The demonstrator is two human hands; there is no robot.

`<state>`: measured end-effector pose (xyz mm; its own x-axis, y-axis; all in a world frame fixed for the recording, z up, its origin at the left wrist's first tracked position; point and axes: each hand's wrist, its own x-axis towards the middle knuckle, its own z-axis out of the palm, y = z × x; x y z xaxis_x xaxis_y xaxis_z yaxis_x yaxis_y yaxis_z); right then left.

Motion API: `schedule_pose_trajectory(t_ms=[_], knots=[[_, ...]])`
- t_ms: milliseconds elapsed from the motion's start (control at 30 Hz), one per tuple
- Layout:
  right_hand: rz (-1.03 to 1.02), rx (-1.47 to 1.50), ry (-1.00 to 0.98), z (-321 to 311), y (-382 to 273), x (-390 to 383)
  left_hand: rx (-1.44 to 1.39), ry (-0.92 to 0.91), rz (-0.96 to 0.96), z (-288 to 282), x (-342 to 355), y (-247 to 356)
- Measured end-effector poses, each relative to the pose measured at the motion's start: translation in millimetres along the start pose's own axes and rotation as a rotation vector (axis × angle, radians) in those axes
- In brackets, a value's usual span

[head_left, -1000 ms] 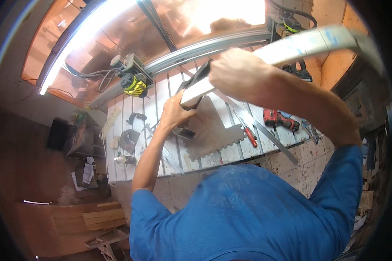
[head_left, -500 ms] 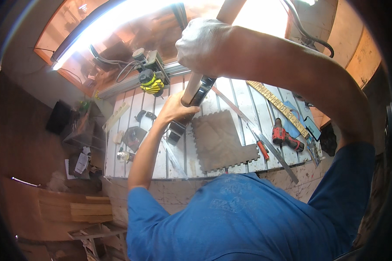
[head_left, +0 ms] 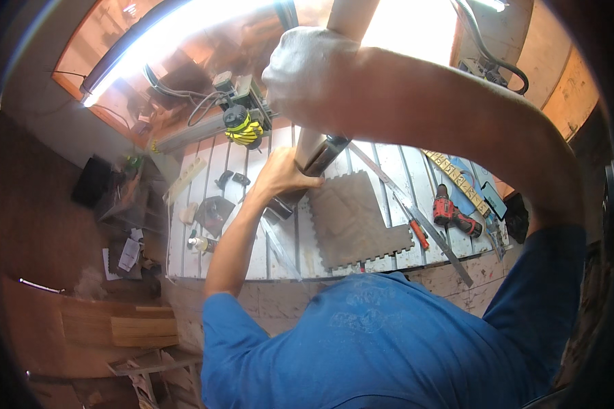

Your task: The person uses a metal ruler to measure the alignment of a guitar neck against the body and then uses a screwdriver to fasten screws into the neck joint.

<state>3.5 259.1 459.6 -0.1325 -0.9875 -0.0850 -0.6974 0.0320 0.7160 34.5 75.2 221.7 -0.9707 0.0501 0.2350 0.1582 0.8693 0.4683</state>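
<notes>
A long straight bar (head_left: 350, 18), tan on its broad face with a glossy dark side, slants up and away above the table. My left hand (head_left: 280, 172) is closed round its lower part, thumb across the dark side. Higher up, my right hand (head_left: 308, 71) makes a fist at the bar; its forearm crosses the view from the right and hides the bar's middle. Below the bar lies a brown foam mat (head_left: 351, 221) with toothed edges. Left of my left hand are small black parts (head_left: 232, 179) and a small bottle (head_left: 201, 243).
A slatted white table (head_left: 286, 255) carries a red-and-black drill (head_left: 454, 213), a red-handled tool (head_left: 419, 234), a metal straightedge (head_left: 450, 258), a yellow ruler (head_left: 457, 178) and a phone (head_left: 492, 200). Behind stands a machine head (head_left: 242, 126) with yellow-black wrapping. A bright tube lamp (head_left: 126, 63) hangs at upper left.
My right fist has shifted slightly left, and my left hand slightly right, both still on the bar. The table and its tools appear a little further right in view.
</notes>
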Motion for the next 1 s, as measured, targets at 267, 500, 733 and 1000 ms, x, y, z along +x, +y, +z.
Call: schedule_pose_trajectory(t_ms=[267, 500, 733, 1000], knots=[[0.034, -0.03, 0.088, 0, -11, -27, 0.057, 0.062, 0.064, -5, 1, -13], [0.111, -0.158, 0.236, 22, -32, -51, 0.051, 0.041, 0.075, -5, 4, -12], [0.211, 0.001, 1.07, 99, -36, -57, 0.025, -0.024, -0.004, -12, 7, -3], [0.391, 1.451, 1.015, 192, -119, -22, 0.005, -0.04, 0.005, -12, 15, -8]])
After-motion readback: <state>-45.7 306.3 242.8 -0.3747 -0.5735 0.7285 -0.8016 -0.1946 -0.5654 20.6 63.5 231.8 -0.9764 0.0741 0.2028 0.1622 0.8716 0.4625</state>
